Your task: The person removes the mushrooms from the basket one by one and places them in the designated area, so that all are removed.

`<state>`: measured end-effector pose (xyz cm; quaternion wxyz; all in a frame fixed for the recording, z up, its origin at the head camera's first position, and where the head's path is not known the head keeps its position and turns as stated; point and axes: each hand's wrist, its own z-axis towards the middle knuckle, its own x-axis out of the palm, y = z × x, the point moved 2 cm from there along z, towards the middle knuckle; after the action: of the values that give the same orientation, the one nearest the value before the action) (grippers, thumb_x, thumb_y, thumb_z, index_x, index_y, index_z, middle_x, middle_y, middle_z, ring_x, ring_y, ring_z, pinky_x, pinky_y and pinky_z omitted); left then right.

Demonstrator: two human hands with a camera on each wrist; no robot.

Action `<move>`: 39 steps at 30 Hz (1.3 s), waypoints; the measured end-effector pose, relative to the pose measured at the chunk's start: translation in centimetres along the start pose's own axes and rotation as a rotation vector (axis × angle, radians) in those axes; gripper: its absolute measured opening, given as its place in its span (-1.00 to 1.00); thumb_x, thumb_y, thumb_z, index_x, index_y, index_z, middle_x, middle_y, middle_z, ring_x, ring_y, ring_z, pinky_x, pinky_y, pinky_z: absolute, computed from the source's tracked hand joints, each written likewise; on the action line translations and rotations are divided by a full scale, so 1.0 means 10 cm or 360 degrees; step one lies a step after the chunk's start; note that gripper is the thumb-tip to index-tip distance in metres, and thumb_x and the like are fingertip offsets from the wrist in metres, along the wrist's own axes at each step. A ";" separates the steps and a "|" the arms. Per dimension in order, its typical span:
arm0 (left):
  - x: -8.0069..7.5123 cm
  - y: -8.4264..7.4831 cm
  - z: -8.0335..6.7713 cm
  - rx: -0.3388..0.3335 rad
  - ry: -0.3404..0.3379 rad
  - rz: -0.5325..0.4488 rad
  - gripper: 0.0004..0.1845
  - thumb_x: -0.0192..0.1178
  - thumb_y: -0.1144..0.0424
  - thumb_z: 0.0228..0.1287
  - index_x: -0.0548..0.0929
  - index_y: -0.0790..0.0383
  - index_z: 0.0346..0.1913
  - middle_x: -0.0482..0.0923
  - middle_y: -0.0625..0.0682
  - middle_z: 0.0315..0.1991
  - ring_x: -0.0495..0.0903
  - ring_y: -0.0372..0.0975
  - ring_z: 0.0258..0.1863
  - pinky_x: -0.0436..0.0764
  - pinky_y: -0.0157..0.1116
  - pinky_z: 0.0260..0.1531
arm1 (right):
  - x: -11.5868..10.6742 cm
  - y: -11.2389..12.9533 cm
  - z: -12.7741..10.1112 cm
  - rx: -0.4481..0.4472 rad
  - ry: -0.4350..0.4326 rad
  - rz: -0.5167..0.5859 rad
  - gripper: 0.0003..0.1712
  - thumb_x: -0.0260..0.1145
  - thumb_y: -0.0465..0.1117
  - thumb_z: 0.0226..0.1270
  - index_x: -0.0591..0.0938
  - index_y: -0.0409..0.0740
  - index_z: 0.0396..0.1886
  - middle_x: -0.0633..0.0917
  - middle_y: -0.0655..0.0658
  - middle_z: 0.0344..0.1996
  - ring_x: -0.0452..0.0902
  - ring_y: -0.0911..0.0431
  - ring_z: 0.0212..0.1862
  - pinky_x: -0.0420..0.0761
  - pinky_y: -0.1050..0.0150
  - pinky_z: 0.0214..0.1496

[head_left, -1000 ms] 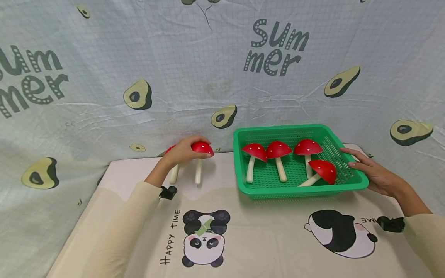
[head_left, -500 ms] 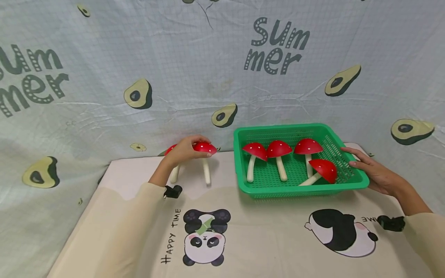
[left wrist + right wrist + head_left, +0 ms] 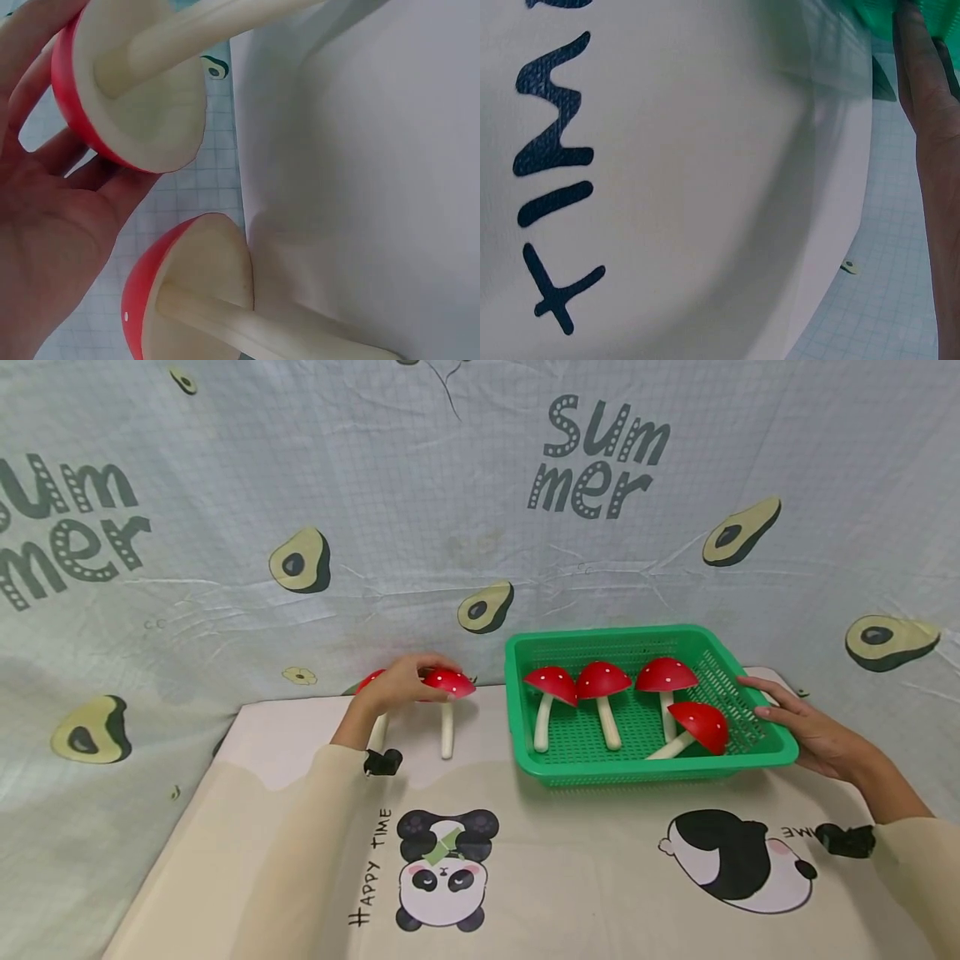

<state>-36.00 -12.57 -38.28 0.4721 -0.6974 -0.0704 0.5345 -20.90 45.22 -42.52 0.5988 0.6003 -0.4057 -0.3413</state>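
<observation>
My left hand (image 3: 405, 681) grips a toy mushroom (image 3: 448, 682) by its white-dotted red cap. The white stem (image 3: 447, 731) points toward me, and the left wrist view shows fingers wrapped around the held cap (image 3: 71, 90). A second mushroom (image 3: 187, 292) lies beside it, partly hidden behind the hand in the head view. At the right, my right hand (image 3: 817, 735) holds the rim of a green plastic basket (image 3: 637, 768) at its right end. Inside the basket are several mushrooms like these, including a tilted one (image 3: 697, 727) at front right.
A pale cloth with panda prints (image 3: 442, 877) covers the table. Behind it hangs a light curtain (image 3: 390, 527) with avocado prints, close to the table's back edge. The basket stands at the back right of the table.
My left hand has moved slightly right with the mushroom, whose stem swung outward and then back to nearly straight. The right hand and basket stay in place.
</observation>
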 end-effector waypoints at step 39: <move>-0.07 0.18 0.20 -0.0083 0.0321 0.0215 -0.48 0.39 0.28 0.26 0.60 0.06 0.29 0.48 0.14 0.25 0.41 0.04 0.25 0.56 -0.05 0.18 | -0.01 0.01 -0.01 -0.0008 0.0017 0.0055 -0.40 -0.23 -0.32 0.71 0.16 0.32 0.55 0.50 0.11 0.20 0.69 0.07 0.05 0.73 0.08 0.00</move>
<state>-38.63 -12.77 -39.12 0.4214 -0.7628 0.0106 0.4903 -20.87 45.30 -42.42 0.6081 0.5936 -0.4120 -0.3288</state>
